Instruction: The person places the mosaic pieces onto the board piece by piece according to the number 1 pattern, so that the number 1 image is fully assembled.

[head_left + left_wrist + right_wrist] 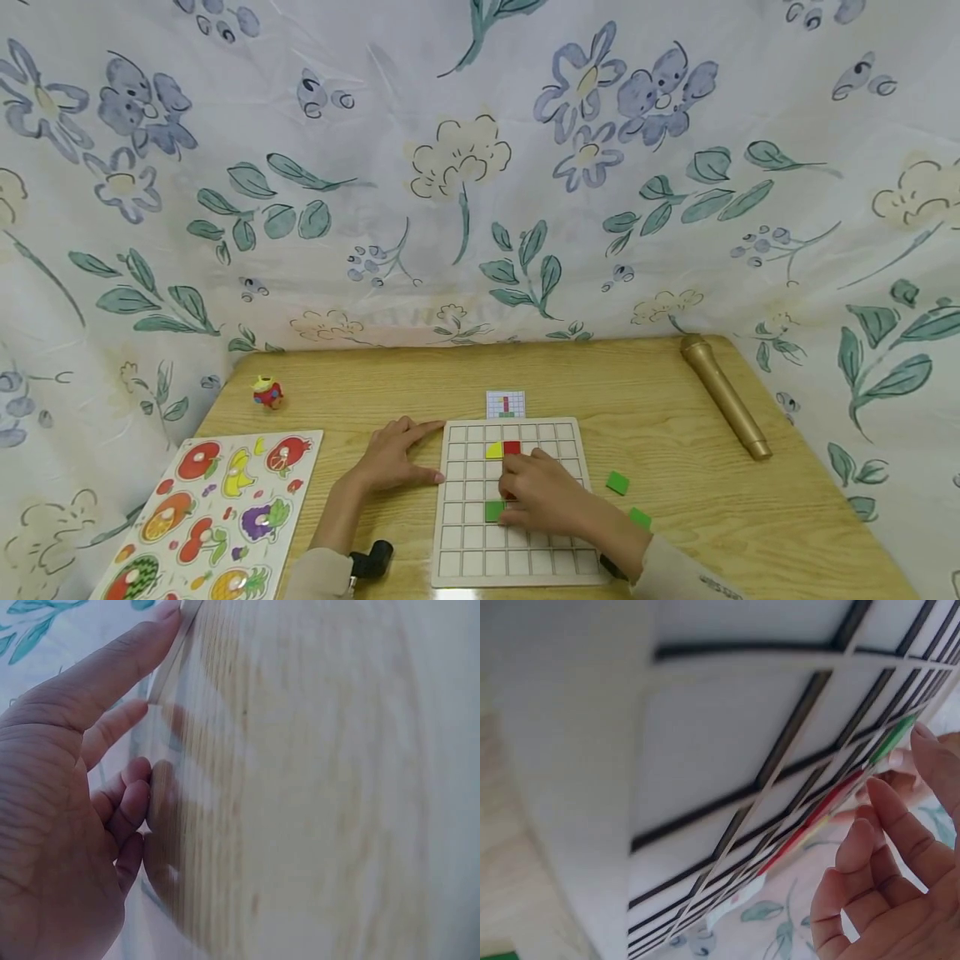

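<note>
A pale gridded board (457,562) lies on the table before me. My left hand (393,458) is at its left side, index finger and thumb stretched to the edge. In the left wrist view the index finger lies along the board's edge (171,656). My right hand (543,493) is over the middle of the grid, its fingertips by the red tiles (810,817) and its thumb near a green tile (493,512). No piece shows between its fingers in the right wrist view. A yellow piece (494,451) sits left of the red square (512,447).
Two loose green tiles, one upper (618,482) and one lower (640,517), lie right of the board. A small pattern card (506,403) touches its far edge. A fruit puzzle (300,467) and a toy figure (267,392) are at left, a gold microphone (725,398) at right.
</note>
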### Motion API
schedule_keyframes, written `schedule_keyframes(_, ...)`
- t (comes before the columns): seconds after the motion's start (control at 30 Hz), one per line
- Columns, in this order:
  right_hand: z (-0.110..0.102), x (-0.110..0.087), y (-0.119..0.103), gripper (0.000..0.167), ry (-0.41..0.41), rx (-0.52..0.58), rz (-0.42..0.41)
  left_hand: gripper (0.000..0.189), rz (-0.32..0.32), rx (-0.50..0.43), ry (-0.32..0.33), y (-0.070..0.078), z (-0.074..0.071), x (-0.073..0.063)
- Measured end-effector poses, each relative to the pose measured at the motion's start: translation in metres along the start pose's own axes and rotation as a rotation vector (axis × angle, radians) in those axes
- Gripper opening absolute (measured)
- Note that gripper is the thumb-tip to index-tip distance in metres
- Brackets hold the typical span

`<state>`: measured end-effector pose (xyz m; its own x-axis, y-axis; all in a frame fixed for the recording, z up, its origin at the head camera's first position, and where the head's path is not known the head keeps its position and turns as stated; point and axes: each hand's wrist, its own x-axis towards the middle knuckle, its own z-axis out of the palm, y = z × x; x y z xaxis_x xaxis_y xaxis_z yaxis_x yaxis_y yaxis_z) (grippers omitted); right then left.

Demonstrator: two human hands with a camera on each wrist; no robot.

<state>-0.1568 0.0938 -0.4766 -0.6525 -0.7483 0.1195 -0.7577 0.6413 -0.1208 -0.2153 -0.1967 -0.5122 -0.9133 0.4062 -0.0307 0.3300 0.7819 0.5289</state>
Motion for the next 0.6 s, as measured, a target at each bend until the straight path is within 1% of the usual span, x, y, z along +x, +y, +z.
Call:
schedule_keyframes(0.23, -0.005, -0.011, 0.014, 0.025, 0.018, 0.045, 0.091, 0.086, -0.002, -0.003, -0.004, 0.001, 0.0, 0.001)
schedule_keyframes(0.37, -0.009, -0.019, 0.023, 0.024, 0.048, 0.039, 0.116, 0.086, 0.001, -0.006, -0.003, 0.0, 0.0, 0.001)
schedule_keyframes(0.47, -0.013, -0.026, 0.03, 0.025, 0.056, 0.04, 0.141, 0.086, -0.005, -0.002, -0.009, -0.001, 0.001, 0.001)
schedule_keyframes(0.6, -0.018, -0.037, 0.041, 0.026, 0.052, 0.084, 0.195, 0.086, -0.014, 0.004, -0.014, 0.0, 0.001, 0.001)
